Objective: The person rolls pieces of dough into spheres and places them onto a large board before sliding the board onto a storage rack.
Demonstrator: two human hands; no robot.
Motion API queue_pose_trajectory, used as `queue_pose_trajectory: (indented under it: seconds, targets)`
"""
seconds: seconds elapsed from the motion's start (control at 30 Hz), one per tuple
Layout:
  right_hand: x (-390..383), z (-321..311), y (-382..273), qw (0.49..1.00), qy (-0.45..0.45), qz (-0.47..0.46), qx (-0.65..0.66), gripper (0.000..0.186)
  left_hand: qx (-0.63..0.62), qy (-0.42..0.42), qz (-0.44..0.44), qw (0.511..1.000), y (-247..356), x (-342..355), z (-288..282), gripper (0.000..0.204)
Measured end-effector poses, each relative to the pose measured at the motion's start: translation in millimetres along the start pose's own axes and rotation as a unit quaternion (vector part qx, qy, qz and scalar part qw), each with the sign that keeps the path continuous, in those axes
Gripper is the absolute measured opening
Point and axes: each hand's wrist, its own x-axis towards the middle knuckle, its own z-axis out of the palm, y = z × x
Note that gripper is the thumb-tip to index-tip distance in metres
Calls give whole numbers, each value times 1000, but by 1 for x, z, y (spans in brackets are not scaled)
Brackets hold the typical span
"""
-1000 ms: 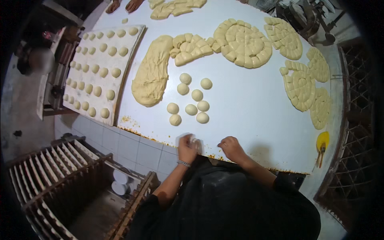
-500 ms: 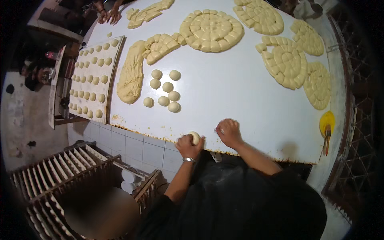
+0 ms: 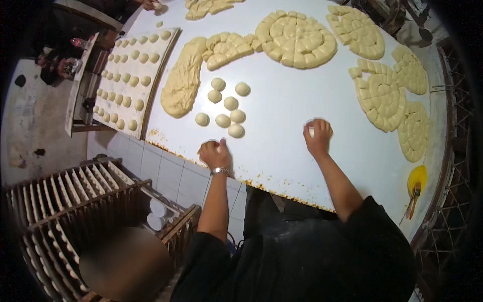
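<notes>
Our right hand (image 3: 318, 137) is on the worktop (image 3: 282, 146), fingers curled down over a pale dough piece (image 3: 312, 132), only a bit of it showing between thumb and fingers; our left hand (image 3: 215, 154) is near the front edge, fingers half curled, thumb standing off, and we can't tell if anything is under the palm; the hands are well apart; metal band (image 3: 220, 170) on our left wrist; eight dough balls (image 3: 231, 103) sit in a loose group just beyond the left hand, some touching; behind and left of them we have a long dough slab (image 3: 182, 80), uncut; past that, a big scored dough round (image 3: 296, 38), more cut rounds (image 3: 380, 95) at far right; floured board (image 3: 151, 93) at left carries rows of dough balls; brush (image 3: 412, 206) rests on a yellow dish (image 3: 417, 176) at the right edge; a co-worker's hand (image 3: 149, 4) shows at the top, partly cut off; slatted rack (image 3: 55, 201) stands lower left.
</notes>
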Motion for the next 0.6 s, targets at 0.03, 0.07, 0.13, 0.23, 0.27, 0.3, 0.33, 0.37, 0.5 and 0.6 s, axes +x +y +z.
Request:
queue_pose_trajectory:
  seconds: [0.03, 0.07, 0.13, 0.23, 0.27, 0.3, 0.33, 0.37, 0.5, 0.6]
  targets:
    - [8, 5, -25, 995, 9, 70, 74, 25, -30, -20, -23, 999, 11, -3, 3, 29]
    - [5, 12, -42, 992, 31, 92, 86, 24, -22, -73, 67, 995, 1, -11, 2, 26]
    - [-31, 8, -38, 993, -77, 14, 94, 24, -105, -157, 191, 963, -28, -26, -11, 26]
    - [-31, -3, 1, 996, -73, 26, 35, 17, -18, -82, 70, 994, -93, 19, -26, 25]
    - [-15, 1, 0, 996, -22, 59, -65, 18, 20, 11, 32, 999, -92, 43, -20, 26]
    - [1, 9, -3, 992, 26, 123, -29, 21, -29, 5, -21, 999, -72, 67, -15, 26]
    - [15, 19, -10, 980, 77, 182, 12, 24, -53, -6, -49, 997, -61, 78, -10, 25]
    - [18, 27, -18, 975, 88, 202, 37, 31, -73, -93, 23, 993, -66, 73, -9, 27]
    - [-22, -4, -32, 990, -84, 85, 79, 38, -117, -185, 163, 962, -132, 65, -25, 26]
    - [-17, -36, -34, 963, -189, 170, 87, 38, -28, -70, 62, 995, -110, 108, -20, 28]
